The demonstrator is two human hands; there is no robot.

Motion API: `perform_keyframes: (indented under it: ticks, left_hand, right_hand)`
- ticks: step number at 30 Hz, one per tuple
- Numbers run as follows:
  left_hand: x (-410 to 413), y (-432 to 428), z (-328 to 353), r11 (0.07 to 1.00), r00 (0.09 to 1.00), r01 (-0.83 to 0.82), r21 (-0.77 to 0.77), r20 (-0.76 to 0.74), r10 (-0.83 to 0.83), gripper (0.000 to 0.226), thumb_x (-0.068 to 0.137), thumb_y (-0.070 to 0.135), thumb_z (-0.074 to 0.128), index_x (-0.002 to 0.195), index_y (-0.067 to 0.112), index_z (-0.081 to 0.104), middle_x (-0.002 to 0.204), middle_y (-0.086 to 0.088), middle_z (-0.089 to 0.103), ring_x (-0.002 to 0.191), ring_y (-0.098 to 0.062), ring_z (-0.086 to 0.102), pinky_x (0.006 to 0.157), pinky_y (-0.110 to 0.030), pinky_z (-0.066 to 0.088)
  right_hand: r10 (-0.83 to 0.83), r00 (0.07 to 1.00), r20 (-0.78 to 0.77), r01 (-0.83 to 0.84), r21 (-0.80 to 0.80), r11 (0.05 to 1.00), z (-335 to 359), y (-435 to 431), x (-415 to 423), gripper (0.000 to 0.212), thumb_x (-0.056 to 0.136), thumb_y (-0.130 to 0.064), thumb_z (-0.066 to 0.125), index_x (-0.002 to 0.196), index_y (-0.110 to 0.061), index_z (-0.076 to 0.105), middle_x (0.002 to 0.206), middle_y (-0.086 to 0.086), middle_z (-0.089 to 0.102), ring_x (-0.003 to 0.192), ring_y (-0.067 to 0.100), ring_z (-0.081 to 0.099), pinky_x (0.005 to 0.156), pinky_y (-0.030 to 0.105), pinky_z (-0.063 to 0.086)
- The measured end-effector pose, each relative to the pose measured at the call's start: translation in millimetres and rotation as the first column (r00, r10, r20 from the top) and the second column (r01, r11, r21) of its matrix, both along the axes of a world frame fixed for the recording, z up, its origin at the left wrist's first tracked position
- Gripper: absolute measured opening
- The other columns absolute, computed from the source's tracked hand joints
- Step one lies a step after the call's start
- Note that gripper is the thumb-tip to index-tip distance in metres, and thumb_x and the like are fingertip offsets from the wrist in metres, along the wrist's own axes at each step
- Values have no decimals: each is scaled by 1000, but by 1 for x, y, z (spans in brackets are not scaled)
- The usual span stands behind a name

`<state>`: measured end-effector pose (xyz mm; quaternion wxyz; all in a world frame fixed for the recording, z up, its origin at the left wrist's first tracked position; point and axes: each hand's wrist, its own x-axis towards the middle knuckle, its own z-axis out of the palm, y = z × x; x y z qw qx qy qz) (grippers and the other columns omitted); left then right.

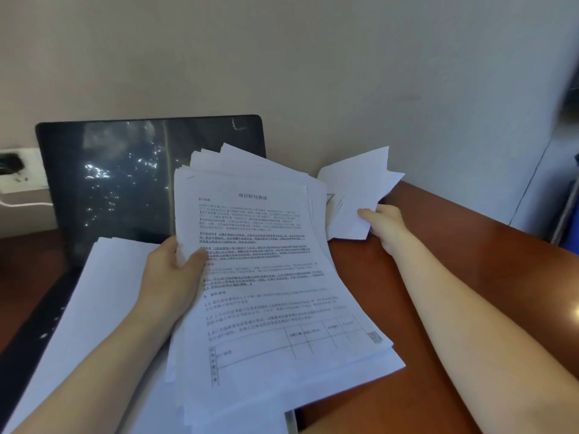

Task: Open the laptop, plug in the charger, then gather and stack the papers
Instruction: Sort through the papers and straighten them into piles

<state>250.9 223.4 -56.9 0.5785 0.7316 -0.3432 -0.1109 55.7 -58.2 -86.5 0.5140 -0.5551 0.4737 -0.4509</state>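
Observation:
My left hand (175, 267) grips a thick sheaf of printed papers (266, 277) by its left edge, thumb on the top sheet, held tilted above the desk. My right hand (383, 225) reaches to the far right and pinches a few loose white sheets (357, 195) lifted off the desk. The black laptop (125, 177) stands open behind the sheaf, its dark screen reflecting light. More blank sheets (94, 308) lie over its keyboard. A white charger cable (25, 203) runs from the left toward the laptop; its plug end is hidden.
The reddish-brown wooden desk (470, 255) shows bare on the right. A white wall socket (18, 170) sits on the wall at far left. A blue object (571, 220) stands at the right edge. The beige wall rises close behind the laptop.

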Motion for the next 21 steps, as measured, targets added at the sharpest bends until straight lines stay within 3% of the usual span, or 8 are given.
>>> perform_keyframes:
  ticks: [2, 4, 7, 11, 13, 15, 16, 21]
  left_hand:
    - [1, 1, -1, 1000, 1000, 1, 3, -13, -1, 21, 93, 9, 54, 114, 9, 59, 105, -5, 63, 95, -25, 61, 84, -32, 46]
    - [1, 2, -2, 1000, 1000, 10, 0, -22, -10, 19, 93, 10, 54, 111, 12, 59, 105, -5, 65, 95, -26, 62, 84, -33, 47]
    - [1, 1, -1, 1000, 1000, 18, -13, -25, -18, 15, 93, 9, 54, 107, 14, 58, 104, -5, 65, 93, -25, 62, 81, -32, 47]
    - [3, 0, -3, 999, 999, 19, -29, -48, -21, 15, 93, 8, 54, 106, 14, 59, 102, -5, 65, 91, -25, 63, 80, -31, 47]
    - [4, 0, -4, 999, 998, 23, -37, -52, -25, 16, 93, 7, 54, 105, 15, 59, 102, -4, 65, 91, -24, 63, 80, -31, 47]
    - [3, 0, -5, 999, 998, 24, -44, -52, -26, 16, 93, 6, 54, 105, 15, 59, 101, -4, 65, 90, -24, 63, 79, -30, 46]
    - [3, 0, -5, 999, 998, 22, -49, -53, -25, 16, 93, 6, 54, 105, 15, 59, 101, -4, 66, 90, -23, 63, 79, -30, 46]
    - [7, 0, -6, 998, 999, 5, -63, -48, -8, 15, 93, 7, 54, 105, 15, 59, 95, 1, 63, 85, -18, 61, 70, -25, 45]
  right_hand:
    - [148, 986, -71, -147, 10, 989, 5, 7, 8, 31, 92, -10, 57, 122, -4, 58, 115, 9, 63, 99, 21, 60, 79, 28, 49]
    - [269, 962, -44, -266, 64, 962, 9, 13, 18, 29, 93, -10, 55, 122, -9, 57, 112, 7, 64, 98, 19, 61, 72, 26, 51]
    - [326, 945, -42, -322, 84, 943, 10, 18, 36, 25, 88, -4, 60, 112, -10, 61, 108, 8, 68, 96, 18, 64, 68, 26, 54]
    - [219, 962, -163, -213, 52, 976, 6, 19, 57, 27, 83, -5, 59, 108, 0, 65, 104, 19, 69, 94, 25, 65, 85, 39, 56]
    - [178, 960, -217, -177, 26, 984, 4, 19, 61, 22, 82, -10, 58, 99, 0, 67, 95, 15, 69, 85, 25, 65, 77, 34, 56]
    - [124, 953, -278, -134, -17, 991, 5, 23, 62, 12, 85, -13, 55, 80, -7, 63, 80, 9, 64, 72, 20, 59, 61, 26, 47]
    - [90, 954, -286, -107, -45, 993, 6, 25, 64, 14, 86, -13, 54, 75, -9, 60, 76, 6, 61, 71, 19, 57, 60, 25, 44]
    - [-115, 967, -228, 54, -261, 964, 6, 33, 69, 15, 85, -8, 57, 89, 2, 66, 93, 13, 67, 88, 26, 61, 68, 25, 41]
